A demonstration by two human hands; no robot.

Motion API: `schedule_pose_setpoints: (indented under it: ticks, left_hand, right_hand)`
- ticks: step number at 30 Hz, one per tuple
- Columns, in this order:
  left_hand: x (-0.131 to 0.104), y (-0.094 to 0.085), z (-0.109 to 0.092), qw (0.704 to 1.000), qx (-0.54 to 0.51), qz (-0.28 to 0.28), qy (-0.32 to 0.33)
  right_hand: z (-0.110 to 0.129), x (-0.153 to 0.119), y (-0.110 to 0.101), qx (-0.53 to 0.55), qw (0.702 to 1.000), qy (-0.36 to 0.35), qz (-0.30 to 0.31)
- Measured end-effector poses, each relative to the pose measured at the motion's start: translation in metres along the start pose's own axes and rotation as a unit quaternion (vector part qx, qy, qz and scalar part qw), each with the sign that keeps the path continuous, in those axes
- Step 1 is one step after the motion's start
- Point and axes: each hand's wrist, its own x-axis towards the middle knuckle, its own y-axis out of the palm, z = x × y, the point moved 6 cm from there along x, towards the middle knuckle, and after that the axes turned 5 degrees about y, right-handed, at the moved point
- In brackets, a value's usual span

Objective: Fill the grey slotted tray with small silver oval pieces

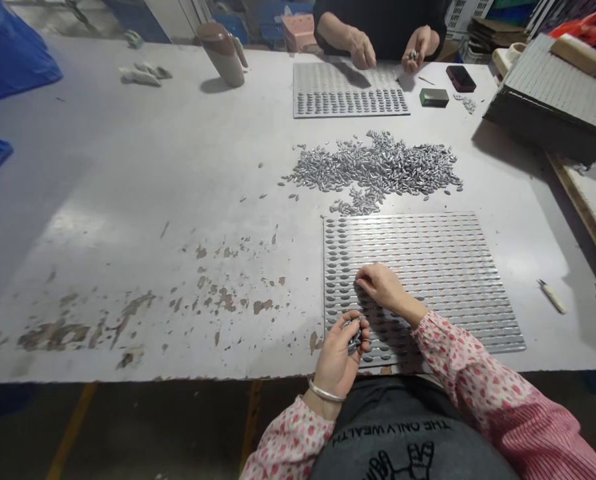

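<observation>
My left hand (341, 347) is cupped, palm up, with its fingers curled round several small silver spindle-shaped pieces (355, 335). It hovers over the near left part of a flat grey ridged tray (428, 267). Thumb and fingers of my right hand (382, 287) are pinched together low over this tray; whatever lies between the fingertips is too small to make out. Rows of the same silver pieces (332, 261) fill the columns along the tray's left side. Beyond its far edge spreads a loose pile of silver pieces (393, 163).
Across the table, a person's hands (361, 52) work over a second tray (328, 115) partly filled with pieces. Also there: a brown-topped jug (223, 57), a phone (461, 79), a small box (434, 98), a stack of panels (553, 93) and a cutter knife (552, 297).
</observation>
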Motion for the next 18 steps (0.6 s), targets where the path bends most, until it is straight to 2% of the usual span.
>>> schedule_pose_setpoints:
  ticks: [6,8,10,12,15,16,18]
  left_hand:
    - [0.001,0.000,0.004,1.000,0.003,0.010,-0.003]
    - [0.002,0.000,0.004,1.000,-0.004,0.007,0.006]
    - [0.004,0.000,0.003,1.000,-0.015,-0.002,0.012]
    - [0.006,0.000,0.002,1.000,-0.025,-0.009,0.016]
    - [0.008,0.002,0.001,0.999,-0.034,-0.009,0.019]
    - [0.008,0.003,0.001,0.999,-0.036,-0.009,0.018]
    - [0.009,0.005,0.000,0.999,-0.037,-0.009,0.018]
  right_hand:
    - [0.003,0.000,0.001,-0.056,0.997,-0.005,-0.044]
    - [0.004,-0.002,-0.004,-0.026,0.998,-0.001,-0.054]
    - [0.004,-0.006,-0.013,0.059,0.997,0.012,-0.050]
    - [0.006,-0.014,-0.019,0.181,0.983,0.018,0.001]
    - [0.017,-0.032,-0.019,0.329,0.935,-0.007,0.136]
    - [0.019,-0.037,-0.018,0.357,0.919,-0.017,0.164]
    - [0.019,-0.041,-0.017,0.400,0.900,-0.019,0.171]
